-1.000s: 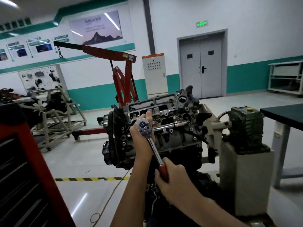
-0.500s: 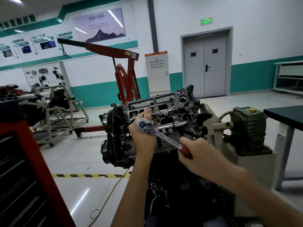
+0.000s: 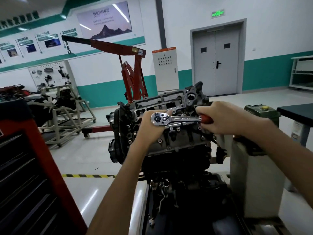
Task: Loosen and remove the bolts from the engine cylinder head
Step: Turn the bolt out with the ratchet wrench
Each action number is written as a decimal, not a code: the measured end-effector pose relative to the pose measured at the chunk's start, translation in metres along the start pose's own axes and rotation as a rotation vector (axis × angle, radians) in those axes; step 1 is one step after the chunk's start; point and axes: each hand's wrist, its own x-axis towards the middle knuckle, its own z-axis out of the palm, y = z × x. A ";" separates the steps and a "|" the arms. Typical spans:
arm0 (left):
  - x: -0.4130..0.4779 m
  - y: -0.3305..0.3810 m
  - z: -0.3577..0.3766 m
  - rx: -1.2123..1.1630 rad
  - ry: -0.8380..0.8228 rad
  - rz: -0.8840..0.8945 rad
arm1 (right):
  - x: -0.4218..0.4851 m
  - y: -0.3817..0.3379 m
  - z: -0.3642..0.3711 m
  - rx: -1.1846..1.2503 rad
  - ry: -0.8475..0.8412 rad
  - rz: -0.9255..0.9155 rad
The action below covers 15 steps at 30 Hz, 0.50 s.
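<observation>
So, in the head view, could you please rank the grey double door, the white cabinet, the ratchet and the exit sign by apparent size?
1. grey double door
2. white cabinet
3. ratchet, enlarged by nearness, longer but slimmer than the cabinet
4. exit sign

A beige stand (image 3: 254, 175) on the glossy floor (image 3: 81, 160) carries the engine (image 3: 177, 140).

Red engine hoist (image 3: 133, 78) at the back, just left of a white electrical cabinet (image 3: 165, 68) and grey double door (image 3: 217, 60). Red tool cabinet (image 3: 25, 167) near left. Yellow-black floor tape (image 3: 88, 175). Dark worktop (image 3: 296, 112) far right.
</observation>
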 end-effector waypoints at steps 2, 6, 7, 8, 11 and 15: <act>-0.003 0.001 0.018 -0.066 0.260 -0.031 | -0.012 -0.008 0.017 0.084 0.005 0.084; 0.000 0.002 0.043 -0.256 0.602 -0.070 | -0.047 -0.075 0.081 0.533 0.175 0.266; 0.003 0.003 0.045 -0.258 0.641 -0.064 | -0.049 -0.094 0.093 0.644 0.226 0.297; 0.004 0.004 0.047 -0.227 0.670 -0.052 | -0.048 -0.111 0.103 0.755 0.256 0.321; 0.003 0.000 0.043 -0.151 0.634 -0.044 | -0.042 -0.131 0.114 0.902 0.231 0.325; -0.002 -0.010 0.016 -0.084 0.246 -0.018 | -0.039 -0.074 0.076 0.551 0.124 0.195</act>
